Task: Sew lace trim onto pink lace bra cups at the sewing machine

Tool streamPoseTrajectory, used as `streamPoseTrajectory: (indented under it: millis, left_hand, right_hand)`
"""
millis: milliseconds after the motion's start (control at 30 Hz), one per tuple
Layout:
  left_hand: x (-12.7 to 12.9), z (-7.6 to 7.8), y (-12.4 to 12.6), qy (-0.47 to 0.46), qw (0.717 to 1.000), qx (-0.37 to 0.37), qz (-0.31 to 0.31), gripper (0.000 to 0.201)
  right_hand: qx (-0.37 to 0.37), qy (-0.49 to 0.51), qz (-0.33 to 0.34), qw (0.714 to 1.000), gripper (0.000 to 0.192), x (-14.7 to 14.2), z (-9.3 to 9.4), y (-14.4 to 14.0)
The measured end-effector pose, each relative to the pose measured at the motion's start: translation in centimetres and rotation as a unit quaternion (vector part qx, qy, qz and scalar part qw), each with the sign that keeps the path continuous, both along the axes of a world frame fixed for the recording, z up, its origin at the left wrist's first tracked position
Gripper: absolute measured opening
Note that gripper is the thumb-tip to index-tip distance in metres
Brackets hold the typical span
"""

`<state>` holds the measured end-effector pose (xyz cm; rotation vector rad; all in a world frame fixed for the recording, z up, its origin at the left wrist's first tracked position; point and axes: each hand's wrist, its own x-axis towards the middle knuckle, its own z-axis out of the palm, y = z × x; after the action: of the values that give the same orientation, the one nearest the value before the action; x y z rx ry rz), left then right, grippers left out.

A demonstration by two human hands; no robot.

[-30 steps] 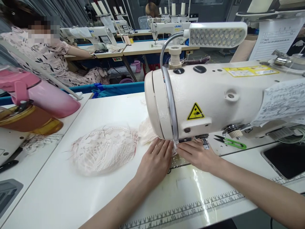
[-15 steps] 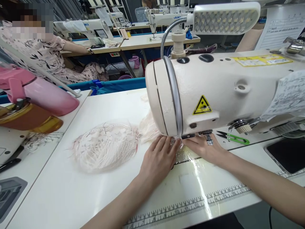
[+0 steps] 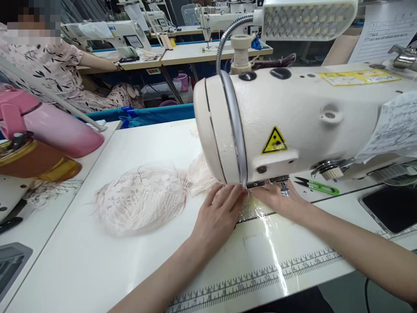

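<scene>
A clear bag (image 3: 140, 200) is lying on the tabletop (image 3: 97, 261) to the left of the sewing machine (image 3: 293, 121), and it is holding a heap of pale pink lace pieces; its gathered neck is pointing toward the machine. Left of the bag, at the frame edge, a pink bottle (image 3: 48, 126) is lying across an amber one (image 3: 39, 163); what is inside them is not showing.

The left hand (image 3: 218, 213) is lying flat with fingers together, pressing lace (image 3: 203, 176) down just under the sewing machine's head. The right hand (image 3: 276, 200) is resting flat on the other side of the needle area, its fingertips hidden beneath the machine, so whether it is pinching the lace cannot be told. The needle itself is hidden too. Green snips (image 3: 316, 186) are lying right of the hand, under the machine arm.

Compared with a second ago, both hands are sitting slightly further in beneath the machine's head.
</scene>
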<state>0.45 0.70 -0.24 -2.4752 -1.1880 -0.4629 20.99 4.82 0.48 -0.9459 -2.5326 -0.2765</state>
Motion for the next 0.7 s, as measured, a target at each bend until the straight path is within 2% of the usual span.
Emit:
streamPoseTrajectory:
  millis: [100,167,267,533,700]
  left_hand:
    - [-0.3,-0.4,-0.2,0.024,0.999,0.006,-0.045,0.034]
    - [-0.4,-0.4,-0.2,0.029,0.998,0.006,-0.051,0.035]
    - [-0.4,-0.3,-0.2,0.021,0.999,0.005,-0.047,0.036]
    - [-0.8,-0.3,0.0,-0.021,0.997,-0.028,-0.062,0.034]
    - [-1.0,0.1,0.2,-0.022,0.998,-0.036,-0.041,0.031]
  right_hand:
    - [0.043,-0.042,-0.006,0.998,0.039,0.0,0.2,-0.4]
    - [0.067,-0.027,0.010,0.997,0.029,0.0,0.1,-0.6]
    - [0.082,-0.004,0.005,0.997,0.027,-0.1,-0.5,-0.7]
    - [0.060,0.019,-0.017,0.998,0.027,-0.3,-1.7,-0.8]
    - [0.046,0.004,-0.029,0.998,0.031,-0.5,-1.9,-1.0]
